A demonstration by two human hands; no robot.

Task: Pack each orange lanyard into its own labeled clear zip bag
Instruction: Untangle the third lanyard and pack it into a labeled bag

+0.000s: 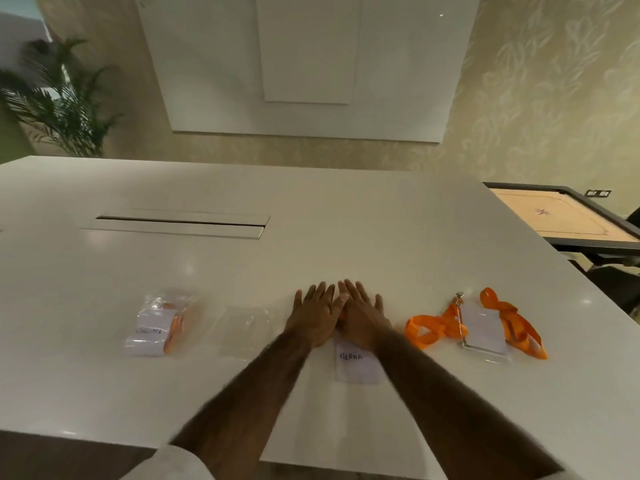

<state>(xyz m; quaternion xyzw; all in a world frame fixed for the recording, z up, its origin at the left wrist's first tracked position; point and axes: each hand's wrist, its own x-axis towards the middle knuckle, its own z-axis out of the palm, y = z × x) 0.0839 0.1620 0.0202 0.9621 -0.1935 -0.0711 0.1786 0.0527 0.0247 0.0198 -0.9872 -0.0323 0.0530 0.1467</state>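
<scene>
Your left hand and right hand lay flat with straight fingers, touching, on the labeled bag, likely pressing air out to seal it. An empty bag waited just left; a loose orange lanyard lay apart, right.

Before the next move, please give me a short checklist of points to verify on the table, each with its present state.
1. The left hand and right hand lie flat on the labeled bag: ok.
2. Zip of this bag closed: cannot tell, the hands cover it.
3. Lanyard wholly inside it: cannot tell, only a bit of orange shows between the hands.
4. An empty clear bag ready beside the left hand: ok.
5. The loose orange lanyard on the right packed: not ok, it lies bare on the table.
6. The packed bags set aside on the left: ok.
</scene>
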